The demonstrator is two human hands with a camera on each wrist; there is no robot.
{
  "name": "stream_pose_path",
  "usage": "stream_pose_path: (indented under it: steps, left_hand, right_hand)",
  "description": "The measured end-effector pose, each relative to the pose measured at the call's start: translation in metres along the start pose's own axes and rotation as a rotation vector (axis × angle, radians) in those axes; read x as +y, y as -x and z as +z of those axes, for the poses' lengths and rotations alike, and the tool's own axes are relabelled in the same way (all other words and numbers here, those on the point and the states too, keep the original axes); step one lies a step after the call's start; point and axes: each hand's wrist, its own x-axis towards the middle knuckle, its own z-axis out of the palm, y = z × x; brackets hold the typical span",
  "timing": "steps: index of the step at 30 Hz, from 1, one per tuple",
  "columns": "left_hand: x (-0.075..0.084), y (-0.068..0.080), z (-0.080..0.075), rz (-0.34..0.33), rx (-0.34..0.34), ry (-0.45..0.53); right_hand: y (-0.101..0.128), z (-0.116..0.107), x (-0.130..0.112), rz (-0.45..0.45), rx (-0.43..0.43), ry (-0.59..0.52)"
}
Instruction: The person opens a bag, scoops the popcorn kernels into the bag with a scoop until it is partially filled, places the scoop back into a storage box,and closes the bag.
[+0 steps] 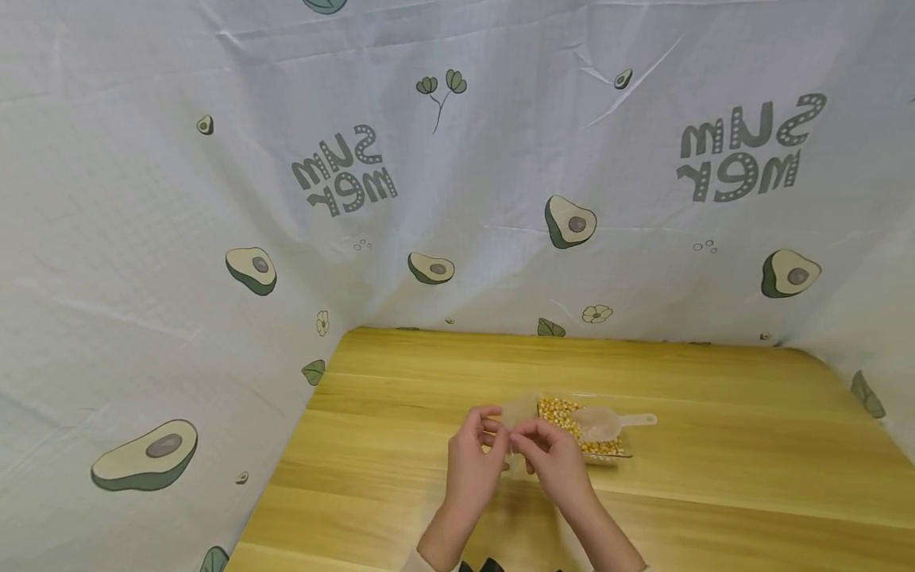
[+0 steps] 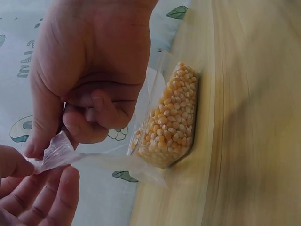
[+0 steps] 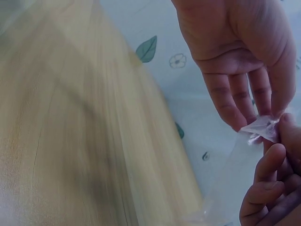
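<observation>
1. Both hands meet low at centre: left hand (image 1: 473, 461) and right hand (image 1: 554, 461) each pinch the clear bag (image 2: 59, 151) mouth.
2. Just beyond, slightly right, lies the corn-filled tray (image 1: 581, 435), long axis running away; the right hand is nearer it.

Both hands up front, fingertips meeting.
Left hand (image 1: 473, 461) at 9 o'clock, fingers curled, pinching; right hand (image 1: 554, 461) at 3 o'clock, thumb and forefinger pinched.

The head camera looks forward and down from well above both hands, while each wrist camera sits close beside its own hand — both share the clear bag (image 2: 61, 150) pinched between them.
</observation>
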Motion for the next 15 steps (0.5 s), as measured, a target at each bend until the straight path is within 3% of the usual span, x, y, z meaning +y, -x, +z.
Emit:
stream_pose_path:
  steps: [4,9,15]
  left_hand:
    - [-0.0025,0.0003,-0.0003,0.089,-0.032,-0.060]
    - [-0.0054,0.0018,0.0004,0.179,-0.007,-0.129]
    - [-0.0075,0.0037,0.0019,0.178,0.024,-0.126]
  right_hand:
    - [0.0003,-0.0005,0.0000,0.030,-0.002,-0.031]
    - [0.0013,0.0000,-0.0013,0.044,-0.003,-0.074]
    - [0.0032,0.0005,-0.0030,0.031,-0.009,-0.099]
